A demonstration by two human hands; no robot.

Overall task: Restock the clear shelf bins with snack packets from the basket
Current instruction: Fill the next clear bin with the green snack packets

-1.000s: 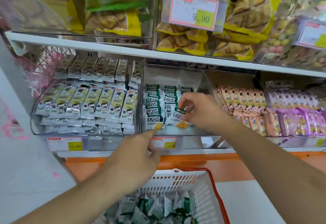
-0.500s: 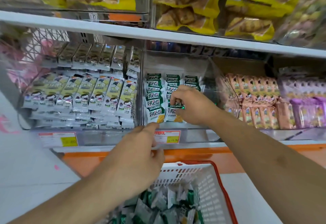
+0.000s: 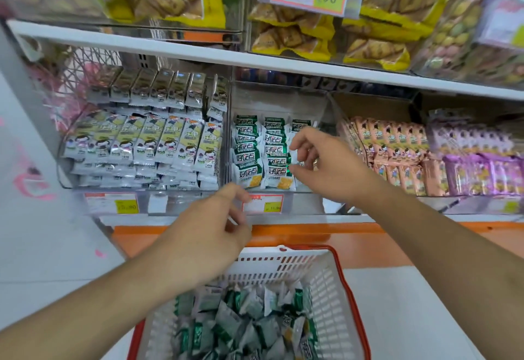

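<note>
Snack packets (image 3: pixel 259 148) fill approx. two front rows of clear bin (image 3: pixel 279 104) at frame centre, right hand (image 3: pixel 320 163) loose-fingered, empty beside them, left hand (image 3: pixel 209 234) half-curled, holding nothing, w/ many more left in basket (image 3: pixel 323 277) at bottom.

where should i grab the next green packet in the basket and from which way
Judging by the pile, take a green and white packet near the top of the basket by its crimped end or a raised corner, coming straight down from above. The packets lie loose and tilted, so edges stick up, and the basket walls block a sideways reach. The left hand is nearest.
</note>
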